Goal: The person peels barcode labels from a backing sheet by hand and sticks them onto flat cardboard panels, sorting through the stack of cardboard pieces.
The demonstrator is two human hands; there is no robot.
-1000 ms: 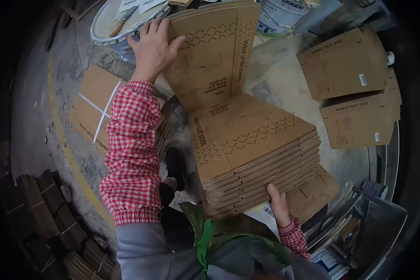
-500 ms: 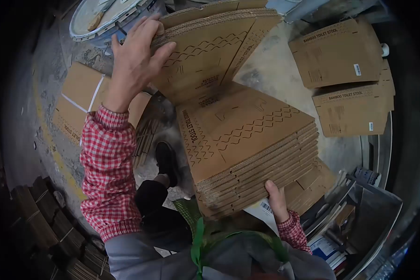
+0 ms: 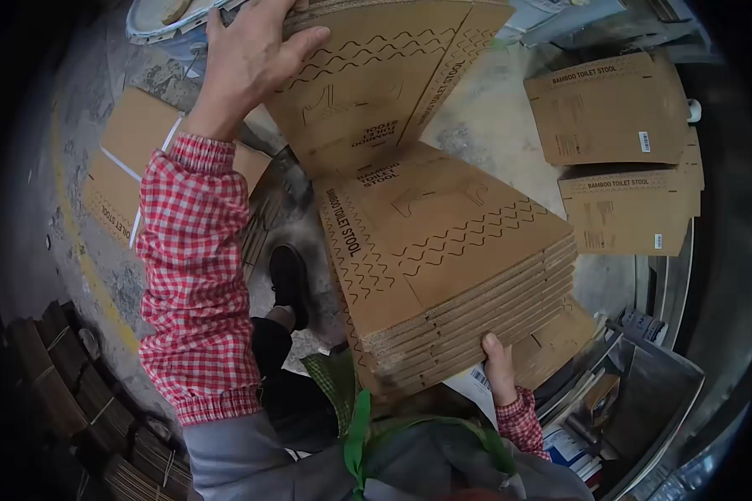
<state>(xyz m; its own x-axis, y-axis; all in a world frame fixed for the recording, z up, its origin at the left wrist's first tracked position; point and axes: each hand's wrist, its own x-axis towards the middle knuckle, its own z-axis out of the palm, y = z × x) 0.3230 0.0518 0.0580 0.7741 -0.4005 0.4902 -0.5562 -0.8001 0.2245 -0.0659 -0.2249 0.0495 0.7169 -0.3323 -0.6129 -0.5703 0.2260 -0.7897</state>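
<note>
A thick stack of folded brown cardboard (image 3: 443, 242) printed "BAMBOO TOILET STOOL" lies in front of me, its layered edges facing my body. From its far side an upright group of cardboard sheets (image 3: 368, 92) stands tilted up. My left hand (image 3: 255, 63) grips the top left edge of these raised sheets, thumb on the printed face and fingers behind. My right hand (image 3: 500, 367) is at the stack's near right edge, thumb against the layers; its other fingers are hidden underneath. A white label with a barcode (image 3: 480, 380) shows beside it.
Tied cardboard (image 3: 134, 159) lies on the floor at left, and several bundles (image 3: 83, 384) at lower left. Two cardboard piles (image 3: 602, 113) are at right. A grey bin (image 3: 652, 417) holds assorted items at lower right. A round lidded bucket (image 3: 154, 25) stands at upper left.
My left hand has moved left and slightly up with the raised sheets, which spread and then shifted toward the top edge. My right hand stays at the stack's near edge.
</note>
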